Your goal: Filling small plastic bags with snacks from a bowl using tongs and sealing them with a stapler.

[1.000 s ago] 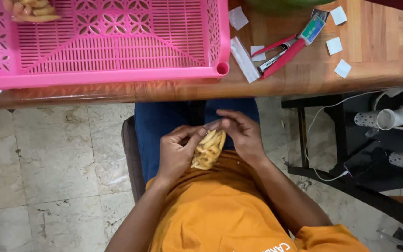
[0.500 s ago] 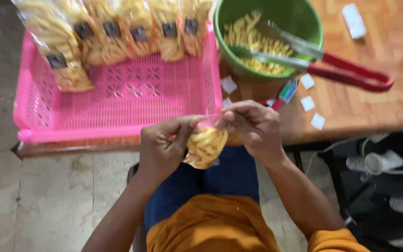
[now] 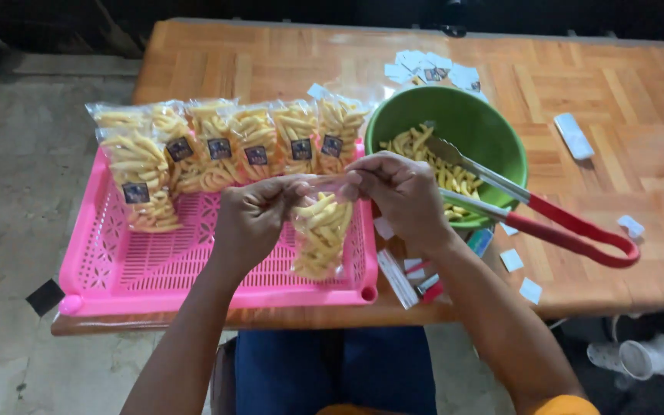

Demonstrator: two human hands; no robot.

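At frame centre, left hand [image 3: 251, 219] and right hand [image 3: 401, 196] pinch the top of a clear snack bag [image 3: 320, 238] full of pale yellow sticks.

This looks like a small home snack-packing spot rather than a factory. A wooden parquet-patterned worktop [image 3: 286, 61] stands on a worn, stained stone-tile floor [image 3: 9, 154]. On it sit a pink plastic basket [image 3: 117, 269] lined with sealed clear bags of yellow stick snacks [image 3: 224, 146], a green bowl [image 3: 455, 115] of loose snacks with red-handled tongs [image 3: 570, 227] resting in it, and scattered small paper labels [image 3: 424, 65]. Paper cups [image 3: 639, 357] lie on the floor beside the worktop, near a cable.
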